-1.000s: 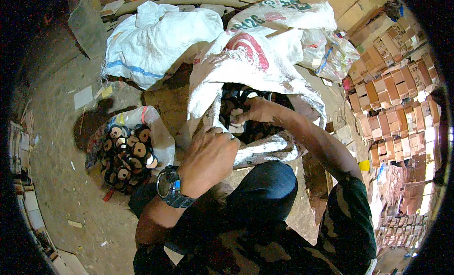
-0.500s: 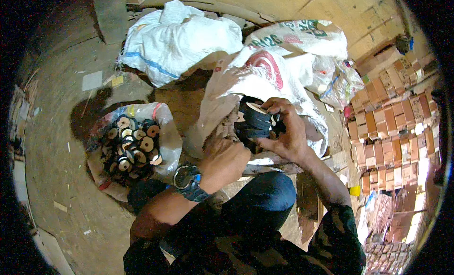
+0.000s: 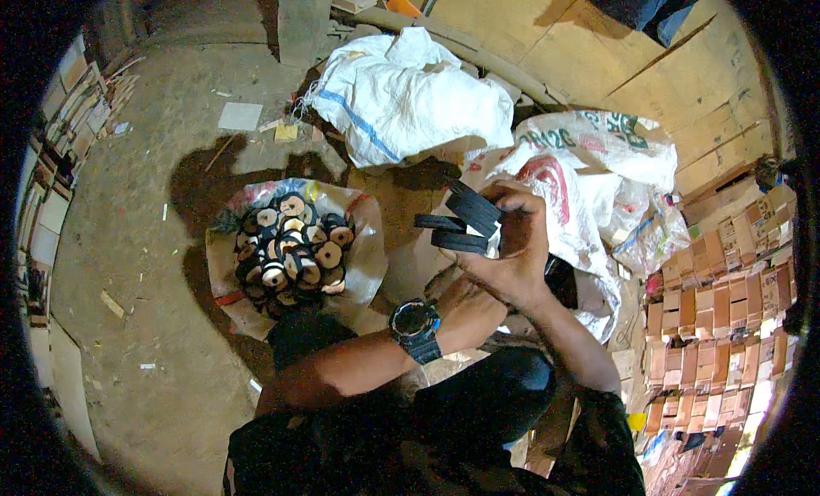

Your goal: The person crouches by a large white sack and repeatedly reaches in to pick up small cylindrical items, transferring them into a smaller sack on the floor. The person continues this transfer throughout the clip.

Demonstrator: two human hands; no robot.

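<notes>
In my right hand, closed round them, are several black-rimmed discs, raised above the front sack and seen mostly from the edge. My left hand, a watch on its wrist, reaches in beneath the right hand; its fingers are hidden, so its grip does not show. The open white sack with a red print lies under and to the right of my hands, its mouth dark. To the left, an open clear plastic bag holds a heap of similar discs with pale wooden faces and centre holes.
Behind lies a white sack with a blue stripe, beside a green-printed sack. Clear plastic bags sit at the right, near stacked brown cardboard boxes. Flat boards are piled along the left edge.
My right hand has lifted the discs out of the sack's mouth. The left hand has moved in under the right. The whole view has shifted, with the scene now farther right and lower.
</notes>
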